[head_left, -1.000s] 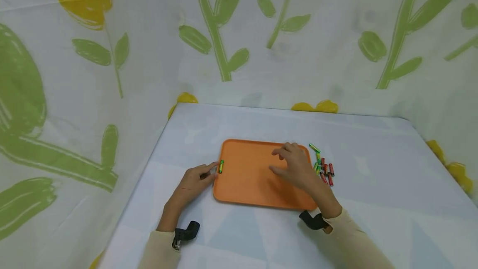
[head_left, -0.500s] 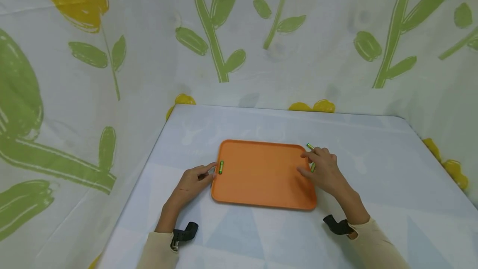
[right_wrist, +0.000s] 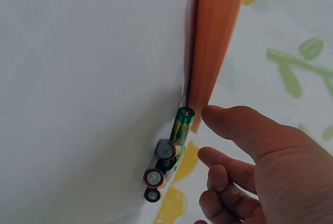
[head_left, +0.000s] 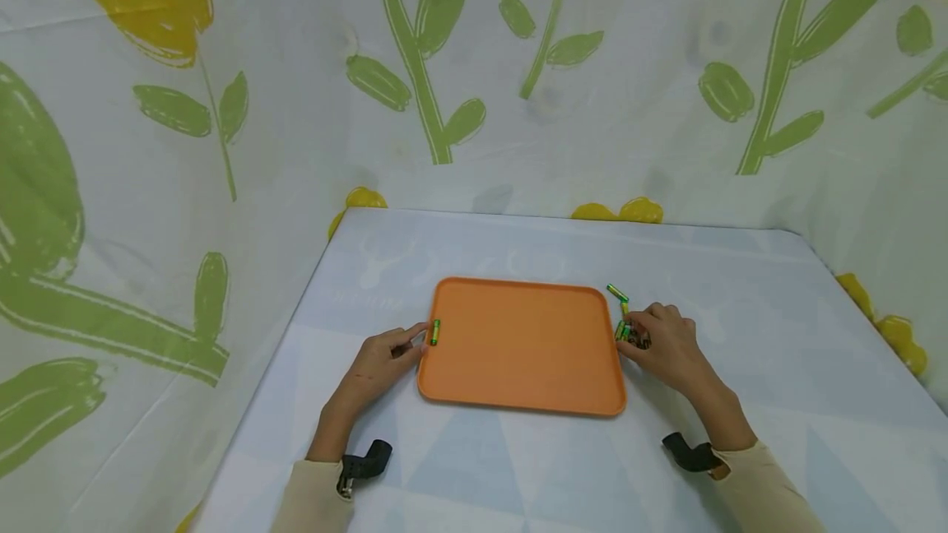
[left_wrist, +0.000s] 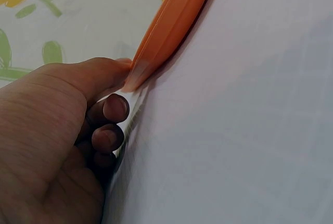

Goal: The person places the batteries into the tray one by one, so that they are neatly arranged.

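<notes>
An orange tray (head_left: 518, 344) lies flat, with one green battery (head_left: 434, 331) at its left edge. My left hand (head_left: 381, 362) touches the tray's left rim with thumb and index finger set apart; the left wrist view shows its other fingers curled. My right hand (head_left: 666, 349) hovers by the tray's right edge, thumb and index finger apart over a small battery pile. A green battery (head_left: 617, 293) lies at the far end of the pile. The right wrist view shows another green battery (right_wrist: 182, 125) beside the tray and several battery ends; my hand partly hides the pile in the head view.
The tray and batteries rest on a pale table (head_left: 474, 467) with a light blue pattern. Behind it and at its left hangs a white cloth (head_left: 296, 105) printed with green stems and yellow flowers. Black straps sit on both wrists.
My right hand has moved right, from above the tray to the battery pile, and its thumb and index finger have come down. My left hand has stayed at the tray's left rim.
</notes>
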Demonstrator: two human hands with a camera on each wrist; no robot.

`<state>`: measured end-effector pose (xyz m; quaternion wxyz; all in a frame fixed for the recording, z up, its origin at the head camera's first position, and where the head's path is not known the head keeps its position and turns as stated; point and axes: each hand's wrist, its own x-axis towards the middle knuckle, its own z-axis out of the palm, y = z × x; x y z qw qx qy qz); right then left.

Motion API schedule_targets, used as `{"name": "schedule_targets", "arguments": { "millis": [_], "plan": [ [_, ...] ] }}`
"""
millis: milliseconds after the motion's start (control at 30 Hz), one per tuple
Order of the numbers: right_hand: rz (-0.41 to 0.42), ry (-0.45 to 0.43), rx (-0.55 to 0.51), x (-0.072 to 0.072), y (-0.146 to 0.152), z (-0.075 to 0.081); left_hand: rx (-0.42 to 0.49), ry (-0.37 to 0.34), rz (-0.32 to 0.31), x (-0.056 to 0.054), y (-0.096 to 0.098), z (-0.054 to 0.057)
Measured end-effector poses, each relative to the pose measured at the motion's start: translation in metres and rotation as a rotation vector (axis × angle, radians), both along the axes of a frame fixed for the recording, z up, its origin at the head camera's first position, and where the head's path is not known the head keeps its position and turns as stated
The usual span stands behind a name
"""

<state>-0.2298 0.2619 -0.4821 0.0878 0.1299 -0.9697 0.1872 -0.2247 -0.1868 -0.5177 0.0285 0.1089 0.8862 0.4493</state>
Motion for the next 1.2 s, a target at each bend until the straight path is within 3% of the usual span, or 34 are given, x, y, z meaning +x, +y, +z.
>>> {"name": "schedule_targets", "arguments": {
  "millis": [533,967,1200],
  "plan": [
    [0.013,-0.060,0.060,-0.003,0.008,-0.007,-0.006,-0.005,0.012,0.001,-0.001,-0.001],
    [-0.013,-0.034,0.047,-0.001,0.002,0.002,0.010,0.044,-0.030,0.001,0.000,-0.001],
    [0.026,0.014,-0.012,-0.002,-0.015,0.010,-0.004,0.066,-0.026,-0.002,-0.001,-0.002]
  ]
}}
